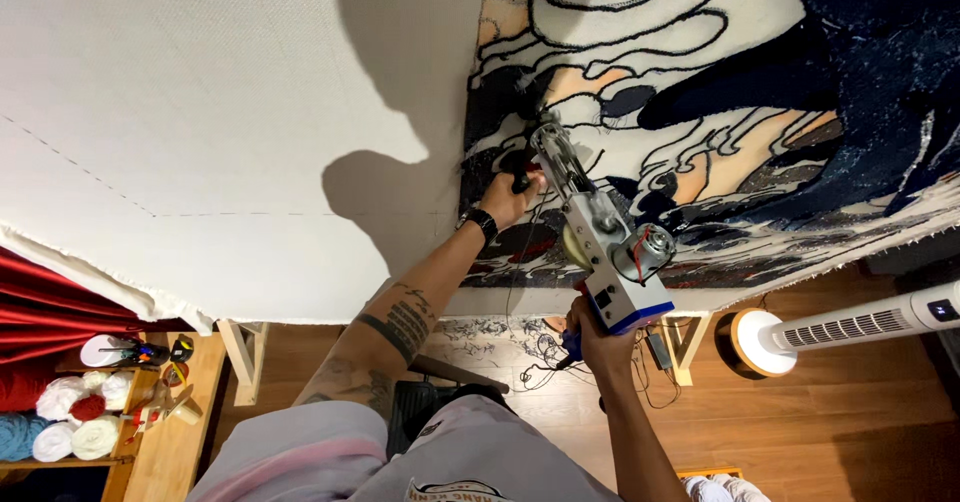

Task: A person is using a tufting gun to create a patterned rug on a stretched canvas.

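Centrally, the tufting gun [598, 232] points its needle end up and left into the stretched backing cloth [200, 112], right at the edge of the tufted rug design [720, 92] of dark blue, cream and peach swirls filling the upper right of the frame. The left hand [508, 194], with a black wristband, is closed around the gun's black front handle. The right hand [592, 340] is wrapped around the blue rear grip beneath the gun's white body; its fingers are mostly hidden behind the tool. At lower left, a wooden shelf [175, 432] holds yarn balls [75, 412] in white, red and blue, plus small items too tiny to identify. A white tower fan [850, 324] lies at lower right, cut off by the frame edge. Tangled cords [530, 357] sit on the wooden floor, their ends hard to trace
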